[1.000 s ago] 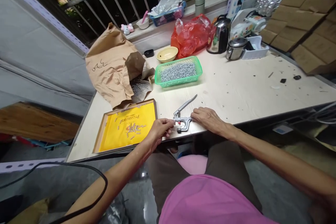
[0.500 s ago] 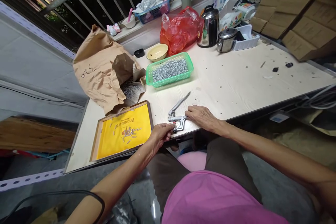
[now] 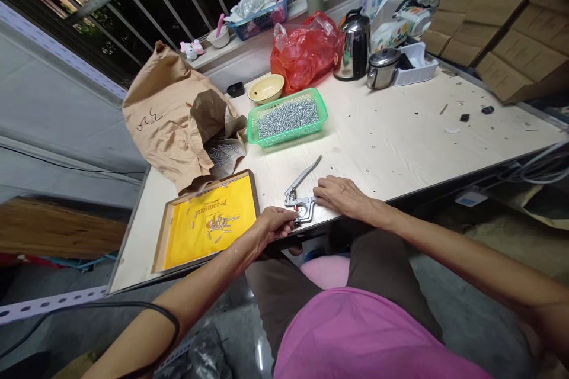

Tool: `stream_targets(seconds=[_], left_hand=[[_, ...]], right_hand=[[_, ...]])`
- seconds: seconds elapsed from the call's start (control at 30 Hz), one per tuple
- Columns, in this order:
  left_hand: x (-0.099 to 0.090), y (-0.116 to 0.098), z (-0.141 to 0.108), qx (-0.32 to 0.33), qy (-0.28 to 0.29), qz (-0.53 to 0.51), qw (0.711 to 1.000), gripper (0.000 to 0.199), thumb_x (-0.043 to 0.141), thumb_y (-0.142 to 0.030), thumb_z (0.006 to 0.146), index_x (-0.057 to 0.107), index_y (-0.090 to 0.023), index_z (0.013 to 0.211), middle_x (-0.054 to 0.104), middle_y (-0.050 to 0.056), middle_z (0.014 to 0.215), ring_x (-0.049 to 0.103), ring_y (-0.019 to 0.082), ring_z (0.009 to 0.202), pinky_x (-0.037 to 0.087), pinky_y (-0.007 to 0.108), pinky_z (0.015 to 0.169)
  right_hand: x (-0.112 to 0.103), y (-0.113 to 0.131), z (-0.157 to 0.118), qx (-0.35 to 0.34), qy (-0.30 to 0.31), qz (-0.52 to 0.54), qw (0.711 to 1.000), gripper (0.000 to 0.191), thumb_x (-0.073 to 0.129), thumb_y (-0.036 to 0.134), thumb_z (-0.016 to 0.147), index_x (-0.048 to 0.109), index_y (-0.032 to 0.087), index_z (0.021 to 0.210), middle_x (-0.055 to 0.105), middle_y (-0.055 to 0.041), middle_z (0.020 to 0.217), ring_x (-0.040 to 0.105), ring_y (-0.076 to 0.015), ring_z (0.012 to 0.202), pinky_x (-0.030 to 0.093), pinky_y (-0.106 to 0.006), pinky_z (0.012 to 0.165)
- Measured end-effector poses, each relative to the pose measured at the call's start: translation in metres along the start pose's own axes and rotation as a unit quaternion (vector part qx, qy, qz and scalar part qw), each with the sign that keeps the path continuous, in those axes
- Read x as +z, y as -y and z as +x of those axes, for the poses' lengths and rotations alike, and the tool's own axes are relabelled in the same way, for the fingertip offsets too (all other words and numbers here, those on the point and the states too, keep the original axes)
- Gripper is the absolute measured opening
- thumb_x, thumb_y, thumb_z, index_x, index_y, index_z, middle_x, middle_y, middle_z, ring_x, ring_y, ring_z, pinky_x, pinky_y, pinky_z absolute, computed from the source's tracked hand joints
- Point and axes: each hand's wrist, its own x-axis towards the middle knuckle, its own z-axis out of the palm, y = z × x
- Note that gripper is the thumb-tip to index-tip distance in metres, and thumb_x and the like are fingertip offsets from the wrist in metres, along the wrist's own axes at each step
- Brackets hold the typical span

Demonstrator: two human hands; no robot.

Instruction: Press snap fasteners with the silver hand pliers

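Observation:
A pair of silver snap-fastener pliers (image 3: 304,208) lies at the table's front edge, one handle (image 3: 303,176) angled up and away from the other. My right hand (image 3: 341,194) is closed around the handle at the pliers' right side, its fingers curled over it. At the jaw, beside a small red spot, my left hand (image 3: 276,222) pinches thumb against forefinger; whatever sits between those fingertips is too small to make out. Left of it, small metal pieces (image 3: 219,224) are scattered on a yellow sheet in a shallow tray (image 3: 255,198).
Beyond the pliers stands a green basket (image 3: 323,108) of small metal pieces. A brown paper bag (image 3: 164,112) holding more lies at the left. Further back are a cream bowl (image 3: 267,90), a red plastic bag (image 3: 302,53), a kettle (image 3: 352,47) and a lidded steel cup (image 3: 382,68).
Both hands stay at the pliers in nearly the same pose. My left forearm has swung slightly to the left.

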Motion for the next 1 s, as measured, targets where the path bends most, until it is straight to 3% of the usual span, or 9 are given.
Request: stream_targets(seconds=[0.17,0.23,0.37,0.53,0.63,0.7,0.8,0.9,1.0], left_hand=[[0.000,0.006,-0.002,-0.002,0.000,-0.019,1.000,0.015,0.066,-0.017,0.076,0.057,-0.011,0.066,0.055,-0.003,0.046,0.043,0.004,0.031,0.034,0.015,0.033],[0.000,0.009,-0.002,0.000,-0.004,-0.021,1.000,0.016,0.069,-0.019,0.075,0.057,-0.011,0.068,0.056,-0.003,0.046,0.045,0.004,0.032,0.034,0.015,0.033],[0.000,0.013,0.001,0.004,-0.005,-0.024,1.000,0.018,0.071,-0.022,0.073,0.057,-0.012,0.070,0.055,-0.004,0.047,0.045,0.005,0.032,0.036,0.015,0.034],[0.000,0.016,-0.001,0.010,-0.010,-0.008,1.000,0.024,0.074,-0.030,0.069,0.057,-0.013,0.070,0.056,-0.004,0.050,0.046,0.005,0.035,0.037,0.017,0.037],[0.000,0.017,-0.011,0.061,-0.063,0.104,0.991,0.028,0.065,-0.040,0.077,0.058,-0.014,0.068,0.055,-0.002,0.053,0.047,0.007,0.040,0.037,0.020,0.042],[0.002,0.016,-0.019,0.177,-0.149,0.235,0.944,0.029,0.058,-0.042,0.082,0.061,-0.015,0.072,0.059,0.002,0.062,0.055,0.012,0.053,0.043,0.024,0.051],[0.011,0.009,-0.020,0.377,-0.224,0.390,0.810,0.026,0.057,-0.037,0.084,0.063,-0.016,0.097,0.064,0.009,0.096,0.059,0.021,0.090,0.047,0.033,0.078],[0.022,-0.003,-0.007,0.468,-0.194,0.473,0.721,0.045,0.060,-0.033,0.082,0.052,-0.016,0.122,0.052,0.014,0.127,0.046,0.027,0.117,0.041,0.041,0.096],[0.028,-0.016,0.008,0.474,-0.147,0.521,0.694,0.060,0.064,-0.031,0.079,0.040,-0.016,0.132,0.045,0.015,0.136,0.042,0.029,0.122,0.037,0.044,0.100]], right_hand=[[-0.007,-0.027,0.018,-0.031,0.017,0.005,0.999,0.086,0.067,0.064,0.067,0.042,0.018,0.135,0.041,-0.0173,0.137,0.038,-0.0346,0.120,0.035,-0.045,0.092],[-0.009,-0.034,0.029,-0.043,0.046,-0.012,0.998,0.102,0.070,0.068,0.059,0.037,0.015,0.139,0.036,-0.0198,0.141,0.030,-0.0386,0.127,0.030,-0.050,0.097],[-0.016,-0.033,0.045,-0.060,0.083,-0.041,0.994,0.095,0.071,0.066,0.057,0.044,0.012,0.131,0.051,-0.0175,0.126,0.041,-0.0345,0.117,0.030,-0.050,0.097],[-0.021,-0.022,0.045,-0.051,0.097,-0.076,0.991,0.063,0.072,0.057,0.063,0.060,0.013,0.106,0.059,-0.0132,0.106,0.048,-0.0281,0.099,0.035,-0.041,0.086],[-0.021,-0.018,0.039,-0.049,0.088,-0.072,0.992,0.046,0.072,0.051,0.068,0.062,0.014,0.096,0.060,-0.0111,0.100,0.049,-0.0255,0.096,0.036,-0.036,0.079],[-0.022,-0.015,0.035,-0.042,0.086,-0.065,0.993,0.040,0.072,0.046,0.070,0.063,0.014,0.093,0.060,-0.0108,0.099,0.050,-0.0249,0.096,0.036,-0.034,0.076],[-0.022,-0.010,0.031,-0.027,0.083,-0.058,0.994,0.037,0.073,0.041,0.072,0.062,0.014,0.094,0.060,-0.0111,0.100,0.050,-0.0251,0.098,0.036,-0.034,0.075],[-0.020,-0.007,0.028,-0.017,0.075,-0.054,0.996,0.039,0.072,0.041,0.072,0.062,0.013,0.097,0.059,-0.0112,0.102,0.050,-0.0257,0.100,0.037,-0.034,0.075],[-0.020,-0.008,0.025,-0.008,0.081,-0.051,0.995,0.050,0.074,0.044,0.069,0.060,0.012,0.106,0.059,-0.0117,0.105,0.050,-0.0265,0.100,0.039,-0.034,0.074]])
